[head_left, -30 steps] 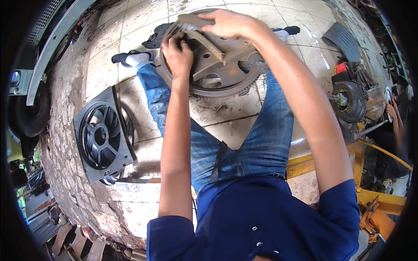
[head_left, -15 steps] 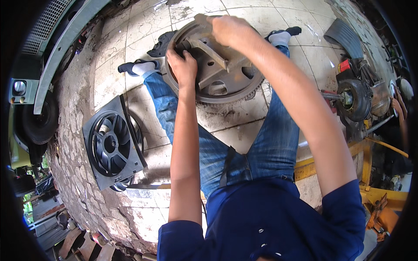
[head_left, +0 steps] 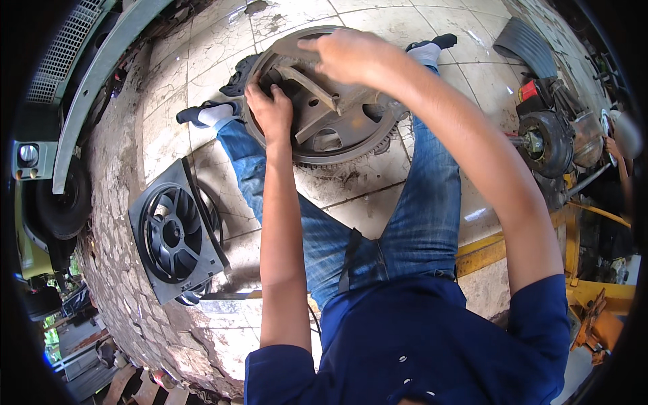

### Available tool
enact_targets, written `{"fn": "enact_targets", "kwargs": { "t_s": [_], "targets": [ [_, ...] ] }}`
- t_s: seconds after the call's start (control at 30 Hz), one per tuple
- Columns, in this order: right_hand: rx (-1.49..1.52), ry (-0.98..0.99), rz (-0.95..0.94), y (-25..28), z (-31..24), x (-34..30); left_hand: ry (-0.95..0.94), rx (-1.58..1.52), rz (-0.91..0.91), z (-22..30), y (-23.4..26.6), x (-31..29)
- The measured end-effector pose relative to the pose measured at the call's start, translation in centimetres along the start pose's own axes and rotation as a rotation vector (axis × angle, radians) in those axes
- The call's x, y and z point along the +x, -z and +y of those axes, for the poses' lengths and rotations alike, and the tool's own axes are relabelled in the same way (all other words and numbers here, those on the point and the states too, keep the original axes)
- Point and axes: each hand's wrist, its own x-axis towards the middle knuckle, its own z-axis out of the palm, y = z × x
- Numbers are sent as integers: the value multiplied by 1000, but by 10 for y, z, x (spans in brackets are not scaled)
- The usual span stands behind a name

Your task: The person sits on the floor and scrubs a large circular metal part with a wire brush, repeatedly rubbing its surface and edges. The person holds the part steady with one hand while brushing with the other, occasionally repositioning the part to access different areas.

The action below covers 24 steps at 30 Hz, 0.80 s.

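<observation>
A large round metal flywheel (head_left: 351, 145) with a toothed lower edge is on the tiled floor between my outstretched legs. My left hand (head_left: 271, 111) is closed at its left side, fingers over the rim and thumb inside it. A ribbed metal part with a raised bar (head_left: 312, 86) lies across the wheel's face beside that hand; whether the hand touches it too, I cannot tell. At the far side, my right hand (head_left: 347, 57) is closed on a flat brown-grey piece (head_left: 289, 47) that overlaps the upper left rim. Its other fingers are partly hidden.
A black radiator fan in its shroud (head_left: 174, 233) sits left of my leg. To the right are a greasy hub assembly (head_left: 543, 145), a ribbed dark mat (head_left: 526, 47) and a yellow metal frame (head_left: 482, 255). Another person's arm (head_left: 615, 152) shows at the far right.
My right hand and the flat piece have shifted left and slightly down across the rim. The left hand keeps its place on the wheel. The whole view has shifted a little.
</observation>
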Motion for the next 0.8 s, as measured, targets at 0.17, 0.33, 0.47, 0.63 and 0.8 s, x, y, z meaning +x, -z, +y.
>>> {"fn": "enact_targets", "kwargs": {
  "t_s": [0.17,0.33,0.47,0.63,0.8],
  "targets": [
    [-1,-139,72,-15,25,-1,-46,11,-9,-1,-11,4],
    [123,-59,176,-24,11,-38,-17,-17,-23,-1,-7,5],
    [261,-182,92,-17,30,-55,-78,72,-20,8,-4,5],
    [348,-103,118,-21,15,-113,-297,87,93,32,-6,18],
    [374,-119,122,-29,14,-145,-66,119,-81,5,0,75]
  ]
}}
